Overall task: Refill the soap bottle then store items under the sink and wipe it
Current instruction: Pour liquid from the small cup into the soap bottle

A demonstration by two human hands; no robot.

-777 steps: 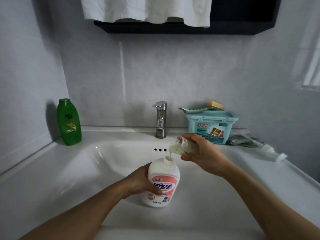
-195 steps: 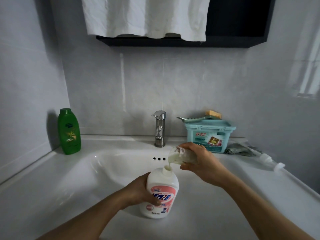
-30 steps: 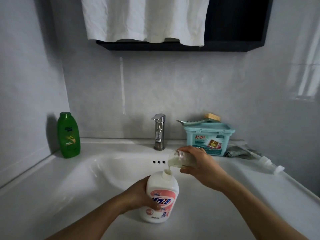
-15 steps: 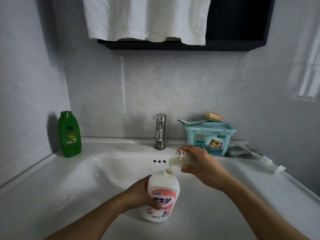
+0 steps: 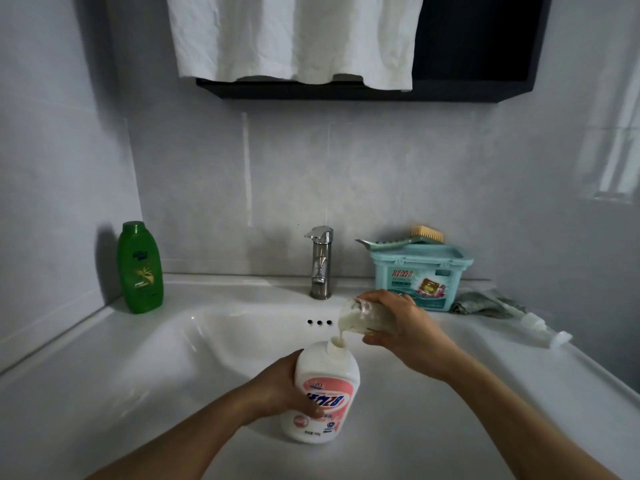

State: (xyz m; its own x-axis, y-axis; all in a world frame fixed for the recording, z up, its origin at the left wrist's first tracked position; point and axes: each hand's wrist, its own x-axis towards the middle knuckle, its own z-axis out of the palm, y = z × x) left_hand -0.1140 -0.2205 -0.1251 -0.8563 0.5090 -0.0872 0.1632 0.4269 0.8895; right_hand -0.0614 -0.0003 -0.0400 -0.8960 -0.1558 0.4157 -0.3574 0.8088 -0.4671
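A white soap bottle (image 5: pixel 323 382) with a pink label stands upright in the white sink (image 5: pixel 145 368), its neck uncapped. My left hand (image 5: pixel 287 389) grips its side. My right hand (image 5: pixel 405 327) holds a clear cup (image 5: pixel 351 318) tipped toward the bottle. A thin stream of white soap runs from the cup's rim into the bottle's neck. The bottle's pump top (image 5: pixel 540 329) lies on the counter at the right.
A green bottle (image 5: pixel 140 268) stands at the back left corner. A steel tap (image 5: pixel 321 261) rises behind the basin. A teal box (image 5: pixel 420 275) with a brush (image 5: pixel 412 237) on top sits at the back right, a grey cloth (image 5: pixel 479 304) beside it. White cloth (image 5: pixel 294 36) hangs overhead.
Both hands keep their hold and the soap keeps pouring. Only the view has shifted slightly.
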